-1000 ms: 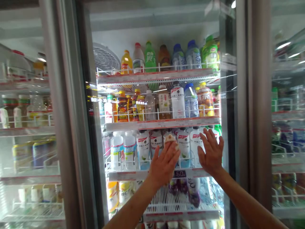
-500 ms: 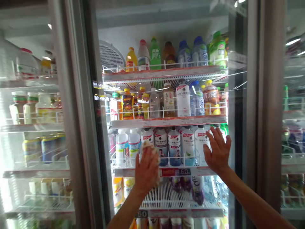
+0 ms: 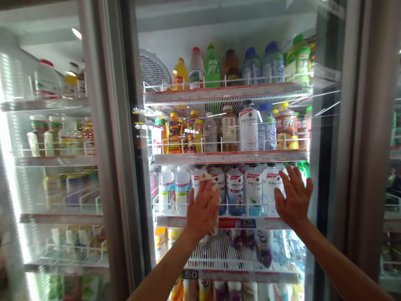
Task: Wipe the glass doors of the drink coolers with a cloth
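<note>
My left hand [image 3: 204, 207] lies flattened over a pale patterned cloth [image 3: 207, 179], which shows past the fingertips and along the hand's right side. Hand and cloth are up against the glass door of a drinks fridge, in front of the third shelf. Farther right, my right hand [image 3: 293, 200] is open with fingers spread, seemingly resting on the same glass, and holds nothing. Behind the glass between the hands stand white-labelled drink bottles [image 3: 253, 188]. A red price strip [image 3: 227, 223] runs just below them.
Metal door frames [image 3: 114, 146] rise on the left and right [image 3: 354, 167]. Upper shelves carry a green bottle [image 3: 212, 67] and a large iced-tea bottle [image 3: 286, 125]. Below, a dark purple bottle [image 3: 264, 248] leans on a wire shelf [image 3: 219, 253]. More drinks stand behind the left door.
The view has shifted, so the fridge appears farther right. My left hand and the cloth have slid slightly up and right over the glass. My right hand keeps nearly the same place and pose.
</note>
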Demonstrator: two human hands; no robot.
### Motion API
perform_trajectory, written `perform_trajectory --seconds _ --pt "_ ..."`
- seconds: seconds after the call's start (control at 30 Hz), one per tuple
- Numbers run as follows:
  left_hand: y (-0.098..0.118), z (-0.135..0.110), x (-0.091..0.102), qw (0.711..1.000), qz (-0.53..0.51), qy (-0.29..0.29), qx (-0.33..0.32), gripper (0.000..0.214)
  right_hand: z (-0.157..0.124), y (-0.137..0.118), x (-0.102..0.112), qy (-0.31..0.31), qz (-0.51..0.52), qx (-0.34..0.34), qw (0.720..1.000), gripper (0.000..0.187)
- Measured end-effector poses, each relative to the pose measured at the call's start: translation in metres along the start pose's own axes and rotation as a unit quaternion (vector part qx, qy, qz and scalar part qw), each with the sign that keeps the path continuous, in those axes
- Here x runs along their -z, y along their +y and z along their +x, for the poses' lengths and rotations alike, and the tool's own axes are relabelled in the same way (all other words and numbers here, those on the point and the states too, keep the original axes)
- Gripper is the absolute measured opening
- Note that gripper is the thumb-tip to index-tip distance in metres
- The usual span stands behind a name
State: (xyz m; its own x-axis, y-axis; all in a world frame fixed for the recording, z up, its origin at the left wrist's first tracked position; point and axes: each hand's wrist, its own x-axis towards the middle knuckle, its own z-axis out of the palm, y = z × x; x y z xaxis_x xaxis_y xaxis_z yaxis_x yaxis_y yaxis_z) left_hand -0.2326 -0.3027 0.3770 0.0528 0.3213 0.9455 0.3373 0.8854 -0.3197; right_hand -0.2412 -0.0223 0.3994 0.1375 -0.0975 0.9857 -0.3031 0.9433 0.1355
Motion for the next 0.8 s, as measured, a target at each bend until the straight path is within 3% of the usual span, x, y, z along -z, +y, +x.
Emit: perform_trajectory --seconds 0.07,0.1,0.17,0.23,0.3,0.37,0.5,0.57,0.6,0.67,0.8 --pt "0.003 0.008 -0.004 0.999 -0.007 -0.006 -0.033 0.045 0.0 0.001 0.001 -0.004 -0.001 0.002 1.0 0.057" --pt "-0.007 0.014 0.0 1.0 0.002 0.002 -0.013 0.045 -0.001 0.001 0.001 -0.006 -0.002 0.004 1.0 0.057" --pt "-0.04 0.033 0.013 0.996 0.031 0.034 0.078 0.045 -0.001 0.002 0.001 -0.009 -0.002 0.006 1.0 0.057" --pt "-0.074 0.055 0.026 0.975 0.049 0.057 0.21 0.047 -0.001 0.002 0.001 -0.007 0.0 0.007 1.0 0.056" --pt "-0.086 0.074 0.029 0.959 0.052 0.07 0.271 0.05 -0.001 0.001 0.001 -0.001 0.005 0.008 1.0 0.055" --pt "-0.067 0.085 0.019 0.969 0.042 0.07 0.233 0.05 0.0 0.001 0.0 0.002 0.011 0.005 1.0 0.054" --pt "0.012 0.081 -0.017 1.0 0.002 0.017 -0.004 0.048 0.0 0.001 0.002 -0.002 0.013 0.004 1.0 0.055" --pt "0.028 0.074 -0.024 0.997 -0.008 -0.002 -0.074 0.046 0.0 0.002 0.002 -0.003 0.013 0.008 1.0 0.056" --pt "0.025 0.073 -0.022 0.997 -0.007 -0.002 -0.076 0.045 0.0 0.002 0.003 -0.003 0.013 0.01 1.0 0.057" --pt "-0.003 0.075 -0.01 1.0 0.01 0.016 -0.014 0.044 0.0 0.003 0.003 -0.008 0.014 0.011 1.0 0.057" --pt "-0.07 0.097 0.019 0.974 0.042 0.064 0.213 0.049 0.0 0.002 0.003 -0.016 0.01 0.003 1.0 0.057"
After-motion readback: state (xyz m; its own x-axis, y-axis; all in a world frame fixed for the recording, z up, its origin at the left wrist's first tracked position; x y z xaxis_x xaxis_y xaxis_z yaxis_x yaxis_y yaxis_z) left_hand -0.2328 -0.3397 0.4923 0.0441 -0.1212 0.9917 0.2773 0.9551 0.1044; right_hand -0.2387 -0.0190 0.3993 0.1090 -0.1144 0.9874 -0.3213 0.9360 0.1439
